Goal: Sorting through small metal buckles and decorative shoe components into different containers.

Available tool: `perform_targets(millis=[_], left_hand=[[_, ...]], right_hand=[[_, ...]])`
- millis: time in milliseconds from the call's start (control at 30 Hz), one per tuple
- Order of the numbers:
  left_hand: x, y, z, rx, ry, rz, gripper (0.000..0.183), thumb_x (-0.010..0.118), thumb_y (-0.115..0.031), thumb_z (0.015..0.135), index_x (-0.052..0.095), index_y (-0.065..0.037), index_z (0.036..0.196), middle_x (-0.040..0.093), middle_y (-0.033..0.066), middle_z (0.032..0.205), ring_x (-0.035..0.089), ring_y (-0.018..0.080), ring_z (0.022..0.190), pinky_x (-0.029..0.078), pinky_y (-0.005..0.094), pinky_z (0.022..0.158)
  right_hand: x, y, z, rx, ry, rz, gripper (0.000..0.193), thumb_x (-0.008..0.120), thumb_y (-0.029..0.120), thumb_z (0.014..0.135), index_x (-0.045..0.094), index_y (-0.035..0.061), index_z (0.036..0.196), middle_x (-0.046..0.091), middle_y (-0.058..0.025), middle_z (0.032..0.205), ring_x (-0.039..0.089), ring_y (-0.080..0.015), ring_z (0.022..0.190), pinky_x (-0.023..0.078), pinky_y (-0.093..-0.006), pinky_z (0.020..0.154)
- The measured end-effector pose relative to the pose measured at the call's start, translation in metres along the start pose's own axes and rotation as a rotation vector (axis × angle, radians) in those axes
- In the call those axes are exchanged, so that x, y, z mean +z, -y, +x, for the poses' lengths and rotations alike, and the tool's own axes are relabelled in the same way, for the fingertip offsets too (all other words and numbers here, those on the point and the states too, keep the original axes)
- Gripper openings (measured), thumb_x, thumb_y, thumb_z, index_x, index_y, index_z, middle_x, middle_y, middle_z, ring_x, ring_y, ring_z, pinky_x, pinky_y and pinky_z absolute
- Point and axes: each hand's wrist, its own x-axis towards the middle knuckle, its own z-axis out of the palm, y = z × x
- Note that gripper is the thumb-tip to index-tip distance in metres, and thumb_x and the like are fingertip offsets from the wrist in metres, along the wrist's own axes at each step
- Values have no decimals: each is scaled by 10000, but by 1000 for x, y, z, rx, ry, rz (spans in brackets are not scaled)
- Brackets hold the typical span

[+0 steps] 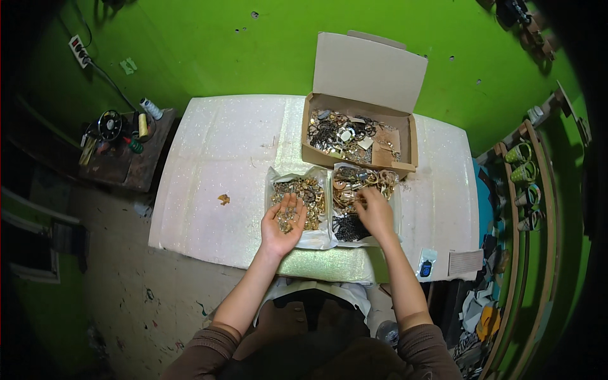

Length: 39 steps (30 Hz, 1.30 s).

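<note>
Palm up, my left hand (282,237) is cupped over the left tray (323,241), with small shiny metal pieces (287,218) lying in it. Many gold and silver-coloured metal fittings (310,188) fill that tray around my fingers. My right hand (376,215) is over the tray beside it, its fingers bent together; what they hold, if anything, is too small to make out. Tan and brown strap-like pieces and metal fittings (344,183) lie at the far end of this right tray, and small black pieces (349,228) at its near end.
Behind the trays an open cardboard box (410,149) holds mixed dark cords and trinkets. A brown scrap (223,199) lies on the white sparkly table cover (209,145). Near the right edge are a small packet (426,263) and a card (465,262). Thread spools (151,109) stand on a side table.
</note>
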Motion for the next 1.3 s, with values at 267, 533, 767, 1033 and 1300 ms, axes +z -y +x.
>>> perform_targets(millis=[267, 533, 767, 1033, 1300], left_hand=[[-1, -8, 3, -128, -4, 50, 191, 412, -120, 839, 543, -45, 957, 544, 59, 1008, 460, 194, 1065, 347, 349, 963], [2, -11, 11, -183, -31, 137, 247, 379, -124, 845, 521, -26, 1022, 524, 88, 1105, 440, 204, 1098, 348, 342, 951], [-13, -18, 17, -239, 106, 108, 300, 344, -160, 858, 501, -21, 1073, 508, 99, 1124, 477, 192, 1001, 378, 295, 862], [-1, -15, 6, -147, 21, 216, 322, 331, -158, 863, 493, -12, 1100, 530, 90, 1037, 487, 167, 976, 373, 292, 881], [-5, 5, 12, -56, 7, 214, 293, 331, -202, 875, 524, -72, 1054, 549, 68, 1064, 498, 169, 997, 365, 317, 899]], right_hand=[[17, -5, -10, 89, -222, -66, 172, 575, 90, 724, 563, 53, 892, 533, -117, 926, 530, -297, 853, 441, -372, 696], [33, 75, -22, -134, 6, 472, 233, 554, 160, 784, 560, 49, 989, 525, -118, 939, 537, -265, 867, 432, -319, 759], [44, 94, -12, -214, -9, 225, 234, 578, 149, 743, 558, 97, 970, 515, -90, 926, 536, -270, 860, 453, -351, 716], [43, 98, -6, -390, 58, 124, 178, 602, 151, 706, 571, 101, 873, 524, -53, 880, 540, -243, 820, 458, -336, 676], [33, 80, 3, -550, -76, 95, 144, 587, 134, 693, 571, 88, 828, 531, -48, 808, 542, -223, 771, 461, -344, 611]])
